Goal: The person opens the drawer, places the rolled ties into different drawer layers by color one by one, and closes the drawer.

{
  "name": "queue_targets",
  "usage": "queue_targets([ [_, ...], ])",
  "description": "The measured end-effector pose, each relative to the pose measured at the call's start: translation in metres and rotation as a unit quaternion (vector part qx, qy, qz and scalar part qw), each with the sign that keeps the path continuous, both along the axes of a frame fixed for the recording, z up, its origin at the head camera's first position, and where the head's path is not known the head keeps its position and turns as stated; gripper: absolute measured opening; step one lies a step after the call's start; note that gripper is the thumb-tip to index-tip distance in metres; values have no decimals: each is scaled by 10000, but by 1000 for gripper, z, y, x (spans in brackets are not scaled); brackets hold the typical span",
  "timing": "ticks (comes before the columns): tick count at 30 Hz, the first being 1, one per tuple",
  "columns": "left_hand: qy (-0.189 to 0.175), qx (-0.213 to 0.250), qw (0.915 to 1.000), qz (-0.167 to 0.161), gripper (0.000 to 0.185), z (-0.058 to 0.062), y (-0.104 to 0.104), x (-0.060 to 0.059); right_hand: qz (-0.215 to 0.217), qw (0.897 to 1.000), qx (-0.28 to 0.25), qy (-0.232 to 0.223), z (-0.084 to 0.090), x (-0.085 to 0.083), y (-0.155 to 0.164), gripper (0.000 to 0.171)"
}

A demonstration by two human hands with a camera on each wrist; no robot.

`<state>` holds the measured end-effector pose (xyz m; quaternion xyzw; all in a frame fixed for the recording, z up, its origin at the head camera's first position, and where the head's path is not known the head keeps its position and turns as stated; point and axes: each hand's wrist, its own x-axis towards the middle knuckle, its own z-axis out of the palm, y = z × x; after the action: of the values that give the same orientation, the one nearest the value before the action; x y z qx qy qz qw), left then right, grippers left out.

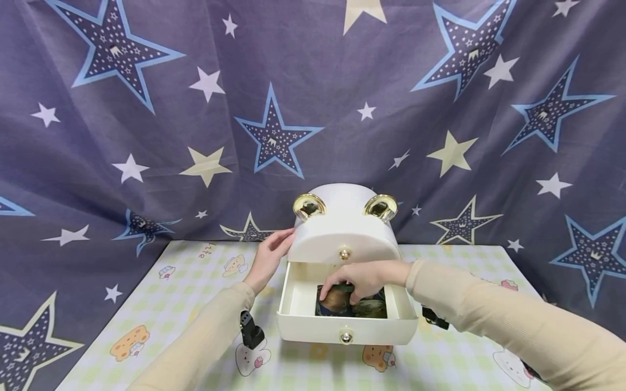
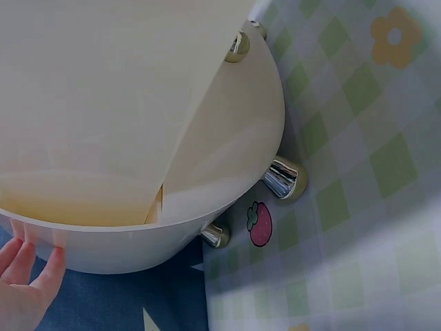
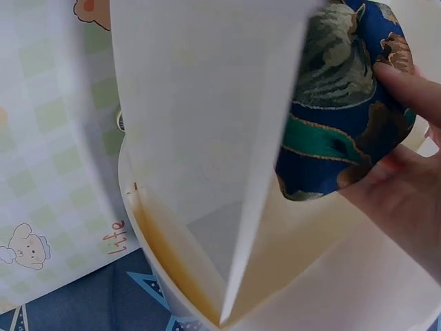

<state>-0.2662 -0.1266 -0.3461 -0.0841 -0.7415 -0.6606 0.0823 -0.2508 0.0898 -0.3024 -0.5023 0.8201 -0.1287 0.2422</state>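
Star-printed cloth hangs behind the table. A folded cloth is pinched by the right hand inside the open drawer; the box is steadied by the flat-fingered left hand. Cloth could be snagged on the drawer's edge if bunched.

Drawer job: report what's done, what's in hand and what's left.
Done: the drawer of the white box stands pulled out. In hand: the right hand reaches into it and grips a patterned blue-green cloth inside; the left hand rests on the box's side. Left, as far as it looks: the cloth is still gripped and the drawer is still open.
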Motion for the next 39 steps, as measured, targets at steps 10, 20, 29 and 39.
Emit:
queue_targets([
  [10,13,73,10000,-34,32,-3,0,0,-117,9976,-165,662,-2,3,8,40],
  [20,66,73,9999,-40,32,-3,0,-1,-460,9922,-854,783,6,12,16,31],
  [29,84,24,10000,-18,32,-2,0,-1,-736,9864,-1139,928,8,19,23,25],
  [39,59,0,10000,-37,32,0,-1,-1,-827,9759,-1729,1041,12,37,27,22],
])
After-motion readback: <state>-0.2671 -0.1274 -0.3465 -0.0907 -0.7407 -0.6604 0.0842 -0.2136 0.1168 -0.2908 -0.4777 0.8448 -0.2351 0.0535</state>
